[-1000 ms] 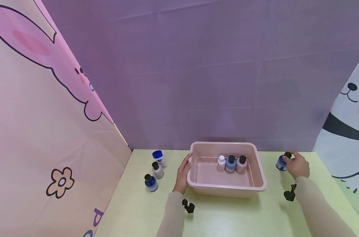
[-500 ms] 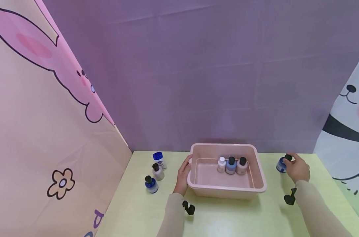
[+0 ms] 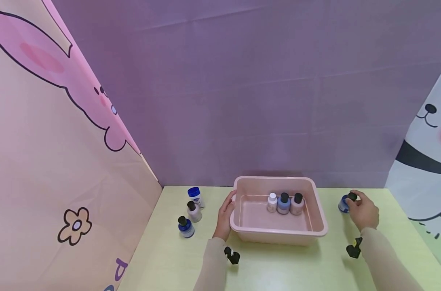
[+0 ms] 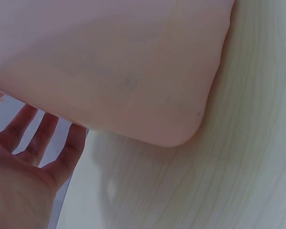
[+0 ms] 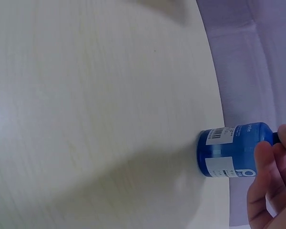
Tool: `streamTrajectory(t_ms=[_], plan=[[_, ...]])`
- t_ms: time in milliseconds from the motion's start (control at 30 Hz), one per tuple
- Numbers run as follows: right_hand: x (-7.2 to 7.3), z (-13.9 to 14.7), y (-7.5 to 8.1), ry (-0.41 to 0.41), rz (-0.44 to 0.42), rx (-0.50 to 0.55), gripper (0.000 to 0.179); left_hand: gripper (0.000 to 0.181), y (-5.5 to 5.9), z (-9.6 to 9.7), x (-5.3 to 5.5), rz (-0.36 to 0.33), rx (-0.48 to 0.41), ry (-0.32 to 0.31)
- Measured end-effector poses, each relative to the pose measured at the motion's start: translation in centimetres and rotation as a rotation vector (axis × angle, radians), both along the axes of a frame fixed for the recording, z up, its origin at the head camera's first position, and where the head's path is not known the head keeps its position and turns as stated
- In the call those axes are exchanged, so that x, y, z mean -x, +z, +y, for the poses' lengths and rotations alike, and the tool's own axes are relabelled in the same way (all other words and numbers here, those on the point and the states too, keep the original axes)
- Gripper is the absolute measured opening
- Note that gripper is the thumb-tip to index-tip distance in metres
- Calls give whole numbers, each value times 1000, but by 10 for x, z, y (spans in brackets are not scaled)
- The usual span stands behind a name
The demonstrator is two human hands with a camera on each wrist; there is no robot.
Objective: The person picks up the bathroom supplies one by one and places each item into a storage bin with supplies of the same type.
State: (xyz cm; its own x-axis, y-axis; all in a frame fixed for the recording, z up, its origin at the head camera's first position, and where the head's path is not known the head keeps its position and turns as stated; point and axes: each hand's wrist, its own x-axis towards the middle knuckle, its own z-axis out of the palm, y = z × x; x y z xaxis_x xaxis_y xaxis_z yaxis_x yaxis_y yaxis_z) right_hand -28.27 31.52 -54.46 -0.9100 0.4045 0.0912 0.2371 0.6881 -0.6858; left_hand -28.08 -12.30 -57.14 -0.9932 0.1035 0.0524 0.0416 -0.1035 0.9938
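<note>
In the head view my right hand (image 3: 364,210) pinches the black cap of a blue bottle (image 3: 343,205) at the table's right. Fingers and thumb meet at that cap in the right wrist view, where the labelled blue bottle (image 5: 229,150) shows its side; whether its base touches the table I cannot tell. My left hand (image 3: 224,216) rests against the left side of a pink plastic bin (image 3: 278,232), its fingers extended along the wall; the thumb is hidden in the left wrist view. Inside the bin stand a white-capped bottle (image 3: 272,204), a light blue bottle (image 3: 283,205) and a pinkish bottle (image 3: 297,206).
Left of the bin, a blue-lidded white jar (image 3: 196,197), a pale bottle with black cap (image 3: 194,212) and another blue bottle (image 3: 186,228) stand in a slanting row. A purple cloth (image 3: 235,101) hangs behind the pale wooden table (image 3: 271,266).
The right hand, with the blue bottle's cap in its fingers, has shifted slightly left and nearer. The bottle has moved slightly left too. Left hand and bin stay in place.
</note>
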Motion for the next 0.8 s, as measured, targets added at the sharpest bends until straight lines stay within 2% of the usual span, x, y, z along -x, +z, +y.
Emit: streamTrajectory(t_ms=[300, 800], plan=[[-6, -5, -3, -6, 25, -4, 42, 42, -10, 2, 2, 27, -4, 28], [-12, -13, -8, -6, 85, -1, 39, 42, -10, 1, 4, 21, 18, 44]])
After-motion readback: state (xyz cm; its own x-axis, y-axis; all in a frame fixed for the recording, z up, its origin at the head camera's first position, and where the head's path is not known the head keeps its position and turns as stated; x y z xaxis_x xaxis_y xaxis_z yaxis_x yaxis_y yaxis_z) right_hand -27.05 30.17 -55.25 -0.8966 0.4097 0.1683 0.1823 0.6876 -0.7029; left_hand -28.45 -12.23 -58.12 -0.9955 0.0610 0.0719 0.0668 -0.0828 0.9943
